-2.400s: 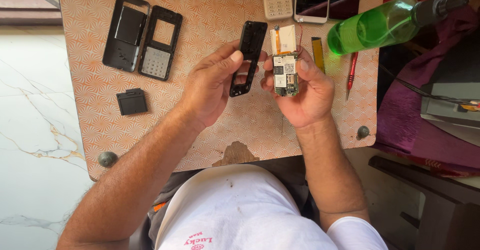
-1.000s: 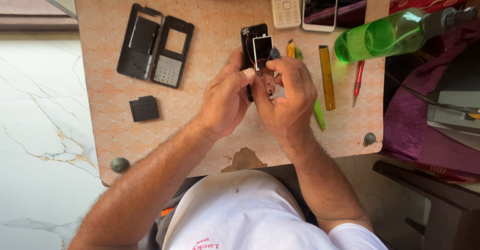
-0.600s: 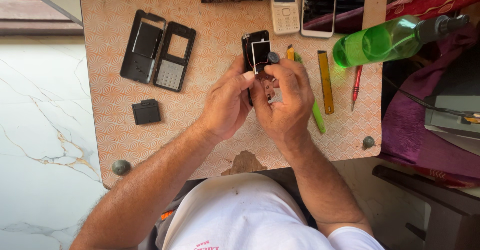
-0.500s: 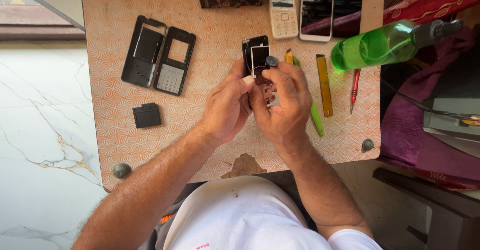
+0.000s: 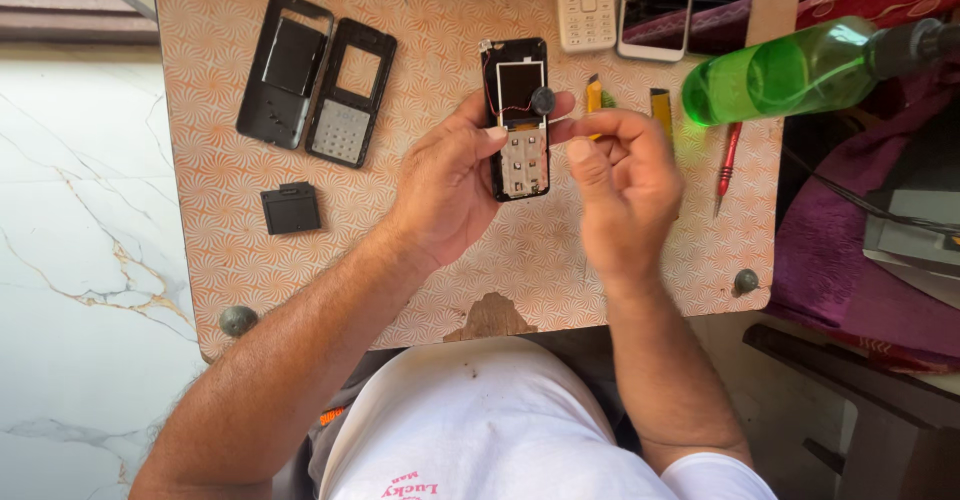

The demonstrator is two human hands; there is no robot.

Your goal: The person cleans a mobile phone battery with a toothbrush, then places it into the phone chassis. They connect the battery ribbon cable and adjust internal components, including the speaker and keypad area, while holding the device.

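Observation:
My left hand [image 5: 445,185] grips an opened black phone body [image 5: 518,120] by its left edge, above the patterned table [image 5: 230,260]. The phone's small screen, bare keypad contacts and thin red wires show. My right hand [image 5: 620,175] pinches a small round black speaker [image 5: 542,101] at the phone's upper right edge, the wires running to it. A black back cover [image 5: 285,70] and a black front frame with a grey keypad [image 5: 350,92] lie side by side at the table's upper left. A black battery [image 5: 291,209] lies below them.
A white keypad phone [image 5: 586,2] and a dark smartphone [image 5: 658,8] lie at the far edge. A green bottle [image 5: 790,70] lies on its side at right, a red-handled tool [image 5: 727,165] under it. Yellow and green tools [image 5: 600,95] show behind my right hand. Marble floor at left.
The phone body has been turned face up, so its screen and keypad contacts now show. My right hand has drawn back to its right edge, pinching the round speaker.

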